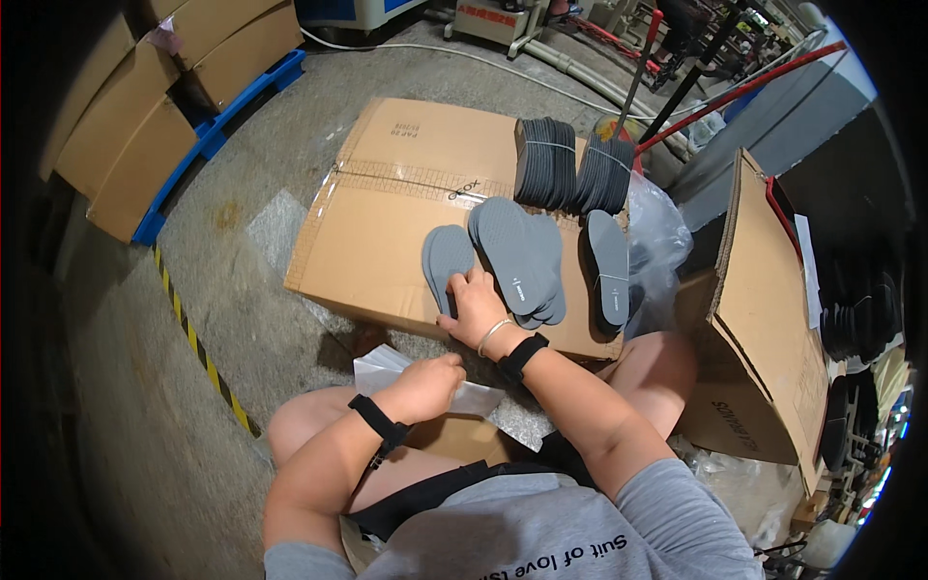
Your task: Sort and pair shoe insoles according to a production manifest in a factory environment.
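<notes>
A large cardboard box stands before me with grey insoles on its top. My right hand has its fingers and thumb around the lower end of a small pair of grey insoles at the box's near edge. Beside them, to the right, lies a fanned pile of larger grey insoles. My left hand is closed on thin white sheets or bags above my lap; its fingertips are partly hidden. Farther right rests a banded stack of insoles.
Two banded bundles of dark insoles stand at the box's far right. An upright cardboard box is on my right, beside clear plastic. Cartons sit on a blue pallet at the far left, near yellow-black floor tape.
</notes>
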Motion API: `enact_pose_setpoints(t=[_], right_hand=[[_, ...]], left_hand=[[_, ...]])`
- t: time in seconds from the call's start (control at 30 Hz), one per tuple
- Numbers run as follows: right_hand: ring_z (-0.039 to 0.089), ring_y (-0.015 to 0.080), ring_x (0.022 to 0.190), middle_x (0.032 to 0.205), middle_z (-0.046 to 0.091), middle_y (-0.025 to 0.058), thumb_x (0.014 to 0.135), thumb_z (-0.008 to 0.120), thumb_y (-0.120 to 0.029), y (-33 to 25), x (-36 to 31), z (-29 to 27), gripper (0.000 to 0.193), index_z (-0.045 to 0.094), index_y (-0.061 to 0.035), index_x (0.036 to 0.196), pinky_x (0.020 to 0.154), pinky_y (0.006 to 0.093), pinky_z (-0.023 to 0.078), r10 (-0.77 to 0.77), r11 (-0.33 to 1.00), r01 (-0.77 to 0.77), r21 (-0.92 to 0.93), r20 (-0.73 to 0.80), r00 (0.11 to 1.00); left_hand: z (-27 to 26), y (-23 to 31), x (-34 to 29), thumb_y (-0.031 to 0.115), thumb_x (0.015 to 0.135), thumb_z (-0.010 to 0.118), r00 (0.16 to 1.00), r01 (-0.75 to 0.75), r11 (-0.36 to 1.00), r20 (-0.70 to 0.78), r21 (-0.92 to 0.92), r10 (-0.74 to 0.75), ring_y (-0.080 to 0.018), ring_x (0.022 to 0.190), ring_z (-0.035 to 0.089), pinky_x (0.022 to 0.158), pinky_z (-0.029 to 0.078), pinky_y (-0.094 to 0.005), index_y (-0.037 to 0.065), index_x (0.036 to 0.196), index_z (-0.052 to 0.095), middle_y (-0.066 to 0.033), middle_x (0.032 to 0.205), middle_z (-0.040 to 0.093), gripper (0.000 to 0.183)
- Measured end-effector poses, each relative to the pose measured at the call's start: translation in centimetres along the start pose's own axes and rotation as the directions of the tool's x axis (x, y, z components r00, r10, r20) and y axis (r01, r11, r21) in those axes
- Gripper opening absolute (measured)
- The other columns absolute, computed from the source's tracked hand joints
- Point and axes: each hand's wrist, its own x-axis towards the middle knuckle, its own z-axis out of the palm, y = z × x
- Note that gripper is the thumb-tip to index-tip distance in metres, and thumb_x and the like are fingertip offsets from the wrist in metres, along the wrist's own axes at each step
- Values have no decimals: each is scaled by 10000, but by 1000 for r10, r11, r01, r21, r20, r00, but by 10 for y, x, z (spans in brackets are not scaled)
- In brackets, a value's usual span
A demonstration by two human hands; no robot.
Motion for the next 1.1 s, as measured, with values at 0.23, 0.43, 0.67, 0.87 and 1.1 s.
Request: enact_pose_setpoints(t=[0.23,0.43,0.67,0.87,1.1], right_hand=[[446,363,932,975,489,200,671,678,-209,8,-5,-50,363,540,-21,949,836,408,399,-103,993,114,28,-253,962],[522,330,898,903,602,141,719,687,-218,20,-46,-60,304,596,-28,938,793,389,432,-241,942,223,249,46,969],[615,279,643,732,630,152,746,645,-133,14,-70,-36,168,606,-4,847,622,330,488,-66,900,-13,436,166,984],[591,262,728,763,630,119,726,635,-98,14,-73,-36,133,618,-37,842,663,347,468,-239,940,234,250,-10,971],[551,226,859,900,612,47,695,581,-119,14,-81,-31,180,607,-50,860,754,342,439,-533,841,509,-181,-125,837]], left_hand=[[-3,-12,-1,98,781,541,994,-47,998,-98,-49,42,-378,769,572,693,460,-433,-2,803,604,-190,771,592,120],[-25,-14,0,129,806,558,986,82,969,-122,-234,-113,-357,673,571,613,453,-393,-7,818,591,-203,715,584,140],[-20,-14,5,180,826,544,978,89,948,-151,-307,-141,-371,736,588,657,463,-403,1,858,609,-205,763,608,194],[-14,-20,9,176,852,557,976,68,945,-176,-319,-129,-194,591,538,580,435,-322,-14,822,590,-146,663,584,195],[-11,-26,9,172,852,557,977,154,889,-68,-432,-202,-117,576,455,561,412,-290,-15,783,570,-89,615,553,201]])
